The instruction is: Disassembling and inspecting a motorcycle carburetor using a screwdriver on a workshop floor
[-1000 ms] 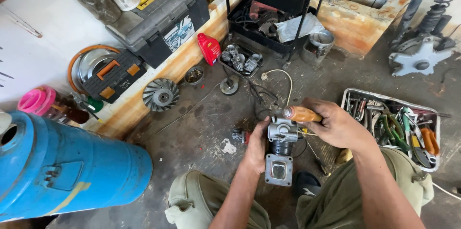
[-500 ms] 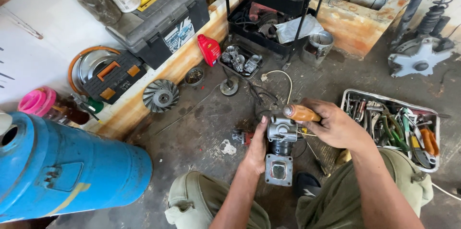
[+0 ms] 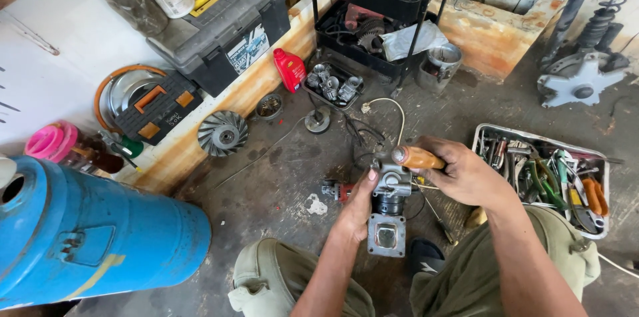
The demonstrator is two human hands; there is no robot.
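Note:
A grey metal carburettor-like part (image 3: 388,205) stands on the dirty concrete floor between my knees. My left hand (image 3: 357,205) grips its left side and steadies it. My right hand (image 3: 466,174) is closed around a tool with an orange wooden handle (image 3: 416,157), held against the top of the part. A small red-and-grey fitting (image 3: 336,190) lies just left of the part, and a thin screwdriver (image 3: 436,217) lies on the floor to its right.
A white tray of hand tools (image 3: 552,174) sits at the right. A blue drum (image 3: 86,237) lies at the lower left. Beyond are a finned metal wheel (image 3: 223,133), a red bottle (image 3: 289,69), a grey toolbox (image 3: 223,27) and a black rack (image 3: 373,17).

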